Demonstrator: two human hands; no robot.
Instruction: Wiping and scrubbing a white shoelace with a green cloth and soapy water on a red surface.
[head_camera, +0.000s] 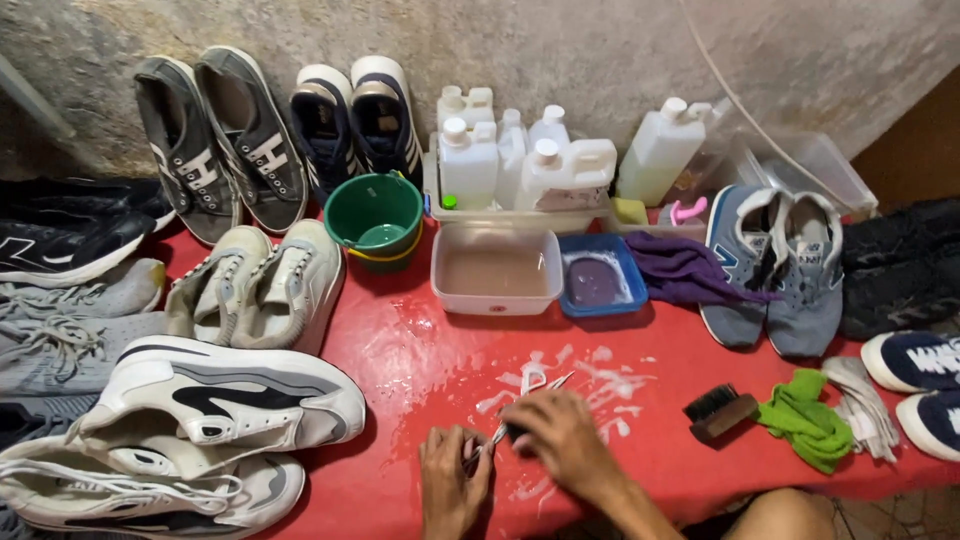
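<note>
From my remote post, both hands meet low on the wet red surface (400, 370): my left hand (452, 490) and right hand (562, 440) are both curled shut on a thin metal tool (500, 432), its shape largely hidden under the fingers. White foam smears (600, 375) lie just beyond. A black brush (720, 410) and green cloth (805, 420) rest to the right; white sneakers (200, 420) crowd the left, partly cut off.

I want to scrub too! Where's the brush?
In the head view, the brush lies on the red table, to the right of the hands, just left of the green cloth.
</note>
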